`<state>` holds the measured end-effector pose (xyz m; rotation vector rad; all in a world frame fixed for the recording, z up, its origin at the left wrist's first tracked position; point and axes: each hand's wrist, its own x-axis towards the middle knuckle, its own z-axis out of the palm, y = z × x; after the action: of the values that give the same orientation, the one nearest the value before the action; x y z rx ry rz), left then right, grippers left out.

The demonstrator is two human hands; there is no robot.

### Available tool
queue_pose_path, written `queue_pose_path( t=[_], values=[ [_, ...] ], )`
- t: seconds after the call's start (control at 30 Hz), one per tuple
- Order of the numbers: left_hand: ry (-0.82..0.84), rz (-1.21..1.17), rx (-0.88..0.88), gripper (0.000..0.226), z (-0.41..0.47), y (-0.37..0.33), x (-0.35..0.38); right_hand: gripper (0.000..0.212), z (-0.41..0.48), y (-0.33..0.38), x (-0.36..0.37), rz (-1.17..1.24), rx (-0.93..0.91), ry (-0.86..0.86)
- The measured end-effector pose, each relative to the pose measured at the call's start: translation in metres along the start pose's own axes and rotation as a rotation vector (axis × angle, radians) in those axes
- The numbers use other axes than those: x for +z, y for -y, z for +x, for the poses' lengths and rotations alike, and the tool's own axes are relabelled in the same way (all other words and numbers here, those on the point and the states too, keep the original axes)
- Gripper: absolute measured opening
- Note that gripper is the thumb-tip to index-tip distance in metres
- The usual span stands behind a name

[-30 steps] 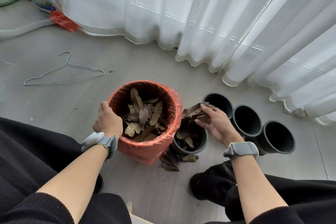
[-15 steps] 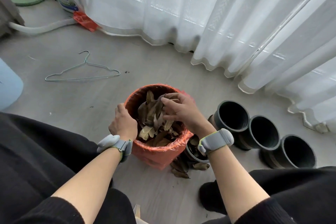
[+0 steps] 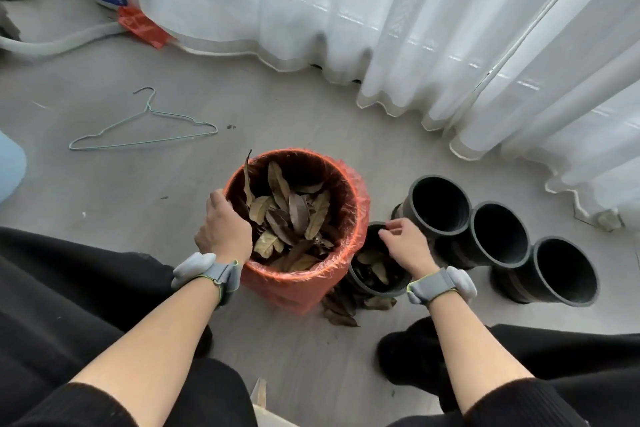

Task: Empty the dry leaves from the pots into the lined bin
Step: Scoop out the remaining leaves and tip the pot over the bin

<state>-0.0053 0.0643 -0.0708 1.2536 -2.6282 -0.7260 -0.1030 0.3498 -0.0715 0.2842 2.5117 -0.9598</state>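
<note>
Closest to me, a few stray dry brown leaves [image 3: 341,314] lie on the floor between my two forearms, against the foot of the bin. Just past them, under my right hand [image 3: 406,246], stands the small black plastic pot [image 3: 360,282] that has leaves left in its bottom; it touches the bin's right side. My right hand hovers over the pot's mouth with the fingers loosely curled toward the far rim. I cannot tell whether they pinch the rim or only hang above it.

My left hand [image 3: 225,232] grips the near-left rim of the round bin lined with an orange plastic bag [image 3: 301,291], fingers hooked over the edge to steady it. The bin stands upright, mouth open upward, about half full of leaves [image 3: 287,215].

What matters next, I judge, is that the bin's mouth lies directly left of my right hand and higher than the pot. The right hand is the nearer one to the pot, so whatever it takes has to go up and over the bin's right rim.

Farther right of my right hand, three empty black pots [image 3: 498,232] sit in a row, tilted toward me. Far beyond my left hand lies a green wire hanger [image 3: 145,128].
</note>
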Motion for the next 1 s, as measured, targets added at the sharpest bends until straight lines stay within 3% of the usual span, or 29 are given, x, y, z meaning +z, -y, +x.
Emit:
queue_pose_path(
  t=[0.1, 0.17, 0.43, 0.77, 0.9, 1.0],
  values=[
    [-0.002, 0.0, 0.002, 0.021, 0.0, -0.001, 0.002, 0.068, -0.003, -0.028, 0.027, -0.28, 0.045, 0.175],
    [0.0, 0.001, 0.005, 0.022, 0.0, 0.0, 0.003, 0.077, -0.003, -0.039, 0.047, -0.429, 0.034, 0.19],
    [-0.031, 0.0, 0.014, 0.022, 0.002, 0.003, 0.005, 0.053, 0.025, -0.049, 0.075, -0.64, -0.024, 0.214],
    [-0.028, 0.023, 0.005, 0.022, 0.006, 0.006, 0.006, 0.022, 0.016, -0.048, 0.065, -0.503, -0.15, 0.106],
    [-0.016, 0.034, -0.007, 0.024, 0.005, 0.005, 0.005, 0.013, 0.009, -0.046, 0.046, -0.251, -0.11, 0.06],
    [-0.004, 0.035, -0.015, 0.024, 0.004, 0.003, 0.003, 0.008, 0.002, -0.041, 0.026, 0.016, -0.019, 0.132]
  ],
)
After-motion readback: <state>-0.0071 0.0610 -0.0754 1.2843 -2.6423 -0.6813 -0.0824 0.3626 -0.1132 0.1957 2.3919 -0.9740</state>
